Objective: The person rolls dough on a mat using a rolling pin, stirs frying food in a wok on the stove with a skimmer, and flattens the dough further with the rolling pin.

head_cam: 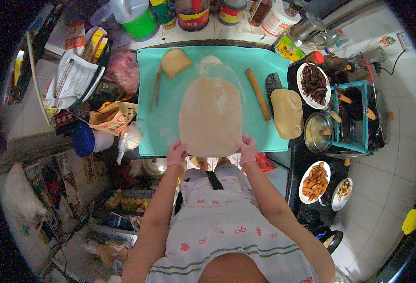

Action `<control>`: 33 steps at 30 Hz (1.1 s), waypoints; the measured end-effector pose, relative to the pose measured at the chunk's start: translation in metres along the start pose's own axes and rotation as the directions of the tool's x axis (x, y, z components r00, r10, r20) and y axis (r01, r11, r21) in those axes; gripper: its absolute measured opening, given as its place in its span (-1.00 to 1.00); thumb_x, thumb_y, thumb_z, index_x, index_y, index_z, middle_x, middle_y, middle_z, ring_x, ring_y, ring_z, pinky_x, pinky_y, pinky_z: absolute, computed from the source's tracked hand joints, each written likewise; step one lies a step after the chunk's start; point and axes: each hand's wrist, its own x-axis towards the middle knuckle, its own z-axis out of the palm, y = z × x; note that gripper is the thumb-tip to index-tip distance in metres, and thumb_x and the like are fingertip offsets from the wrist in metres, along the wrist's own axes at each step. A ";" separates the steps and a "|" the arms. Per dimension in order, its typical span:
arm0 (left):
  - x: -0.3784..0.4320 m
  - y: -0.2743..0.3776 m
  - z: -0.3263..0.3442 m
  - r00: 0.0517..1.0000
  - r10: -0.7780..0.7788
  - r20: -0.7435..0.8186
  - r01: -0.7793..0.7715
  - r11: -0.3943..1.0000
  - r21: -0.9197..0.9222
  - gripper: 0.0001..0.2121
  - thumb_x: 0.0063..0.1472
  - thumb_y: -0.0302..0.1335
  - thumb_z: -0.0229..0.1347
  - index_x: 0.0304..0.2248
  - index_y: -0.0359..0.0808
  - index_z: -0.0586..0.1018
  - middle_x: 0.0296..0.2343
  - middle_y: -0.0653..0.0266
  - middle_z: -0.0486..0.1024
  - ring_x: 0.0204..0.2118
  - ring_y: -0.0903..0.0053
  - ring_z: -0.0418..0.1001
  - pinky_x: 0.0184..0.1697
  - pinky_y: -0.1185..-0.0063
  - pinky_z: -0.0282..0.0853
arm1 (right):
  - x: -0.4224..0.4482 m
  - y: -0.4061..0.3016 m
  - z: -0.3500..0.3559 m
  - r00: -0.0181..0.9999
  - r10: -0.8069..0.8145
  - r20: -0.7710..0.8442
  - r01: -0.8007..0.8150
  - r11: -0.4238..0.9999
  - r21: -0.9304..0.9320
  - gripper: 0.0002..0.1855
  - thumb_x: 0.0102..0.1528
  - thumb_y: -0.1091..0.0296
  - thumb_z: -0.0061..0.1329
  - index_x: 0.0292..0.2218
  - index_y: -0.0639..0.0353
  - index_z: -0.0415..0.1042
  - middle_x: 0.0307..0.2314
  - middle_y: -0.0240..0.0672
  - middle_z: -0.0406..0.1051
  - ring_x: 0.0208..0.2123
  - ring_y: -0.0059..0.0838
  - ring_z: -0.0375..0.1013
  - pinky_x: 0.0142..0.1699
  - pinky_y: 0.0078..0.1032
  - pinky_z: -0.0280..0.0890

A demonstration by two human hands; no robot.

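Note:
A large rolled-out sheet of dough [211, 116] lies on a turquoise mat [158, 134], its near edge reaching the mat's front edge. My left hand [177, 153], in a thin clear glove, pinches the sheet's near left corner. At the near right corner my gloved right hand [247, 150] grips the edge. A lump of dough [175, 63] sits at the mat's far left beside a pair of chopsticks [155, 88]. White flour [211, 60] is heaped beyond the sheet. A wooden rolling pin [258, 94] lies to its right, near a brown paper liner [288, 114].
Bottles and jars [192, 14] line the back ledge. At right stand a plate of dark food [313, 86], a lidded glass bowl [318, 131] and a plate of browned pieces [314, 182]. A paper bag [112, 117] and a blue-lidded tub [84, 139] are at left.

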 end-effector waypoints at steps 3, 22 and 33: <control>0.000 0.003 -0.012 0.991 0.081 -0.102 -0.080 0.997 0.009 -0.74 0.04 -0.41 0.11 -0.23 -0.24 0.45 -0.41 0.30 0.48 -0.44 0.61 0.45 -0.50 0.67 0.33 | 0.015 -0.026 0.001 0.798 -0.602 -0.018 0.465 0.635 -0.617 -0.49 -0.08 0.41 -0.01 -0.07 0.28 0.17 -0.18 -0.14 0.23 -0.10 -0.31 0.22 -0.09 -0.38 0.21; 0.033 0.060 0.098 0.649 0.542 0.533 -0.398 -0.355 0.846 -0.54 0.11 -0.30 -0.11 0.02 -0.20 0.24 -0.01 0.25 0.20 0.08 0.38 0.08 0.12 0.36 -0.06 | 0.062 -0.067 0.073 0.458 -0.477 0.751 0.647 -0.400 -0.649 -0.49 0.01 0.10 -0.17 0.01 -0.01 0.19 -0.20 -0.30 0.26 -0.16 -0.28 0.26 -0.12 -0.31 0.16; 0.126 0.110 0.167 0.636 0.492 0.594 -0.229 -0.616 0.754 -0.45 0.20 -0.17 -0.25 0.14 -0.13 -0.03 0.12 0.25 -0.04 0.18 0.37 -0.11 0.18 0.32 -0.23 | 0.100 -0.124 0.124 0.476 -0.629 0.614 0.561 -0.320 -0.763 -0.35 0.04 -0.03 -0.21 0.10 0.05 0.05 0.05 -0.29 0.06 0.10 -0.29 0.01 0.15 -0.19 -0.12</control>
